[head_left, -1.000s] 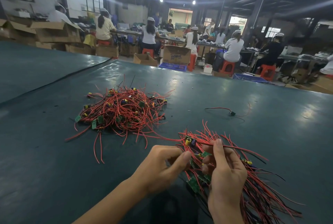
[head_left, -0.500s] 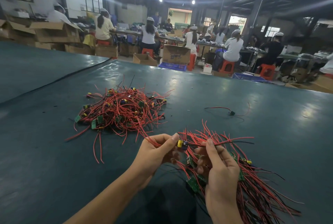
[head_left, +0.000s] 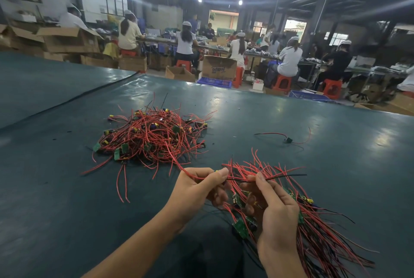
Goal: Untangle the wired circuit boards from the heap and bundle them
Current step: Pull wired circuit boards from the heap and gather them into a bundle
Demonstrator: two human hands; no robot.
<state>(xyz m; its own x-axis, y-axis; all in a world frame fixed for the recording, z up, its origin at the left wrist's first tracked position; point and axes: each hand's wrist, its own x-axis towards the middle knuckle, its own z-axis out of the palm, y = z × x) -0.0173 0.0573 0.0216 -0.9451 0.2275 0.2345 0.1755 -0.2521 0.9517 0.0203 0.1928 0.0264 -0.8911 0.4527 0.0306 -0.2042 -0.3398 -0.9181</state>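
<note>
Red heap (head_left: 152,136) lies mid-table (head_left: 291,107); left hand (head_left: 195,190) pinches wire (head_left: 180,165), right hand (head_left: 275,212) grips bundle (head_left: 324,239).

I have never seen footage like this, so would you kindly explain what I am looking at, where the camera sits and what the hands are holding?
There is no machine here. One camera worn on a person's head looks forward and down at their two bare hands. On the dark green table lies a tangled heap of red-wired circuit boards, and farther right a single loose board. The left hand pinches a red wire that runs back to the heap. The right hand grips the bundle of boards already gathered. Other workers sit in the background.
</note>
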